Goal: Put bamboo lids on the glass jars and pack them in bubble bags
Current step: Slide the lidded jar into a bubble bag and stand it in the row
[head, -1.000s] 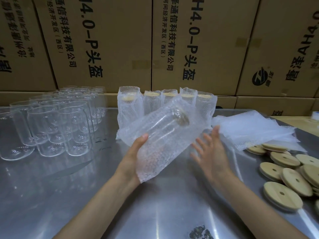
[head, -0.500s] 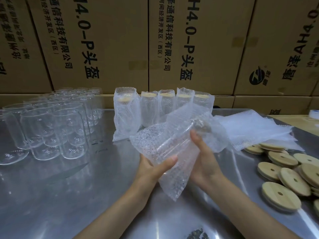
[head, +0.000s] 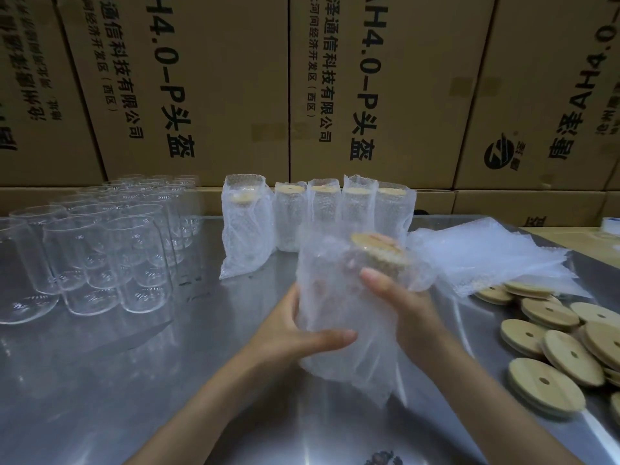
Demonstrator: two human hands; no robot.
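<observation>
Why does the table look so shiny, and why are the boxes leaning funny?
In the head view, the metal table mirrors the light and the glass jars, so it shines. The wide lens bends the cardboard boxes outward. The bagged jar in both hands looks slightly blurred.

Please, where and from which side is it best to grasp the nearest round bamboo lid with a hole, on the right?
Probably pinch the nearest round bamboo lid by its rim, coming from above and the left: it lies flat on the steel table, with other lids crowding its far right side.
</observation>
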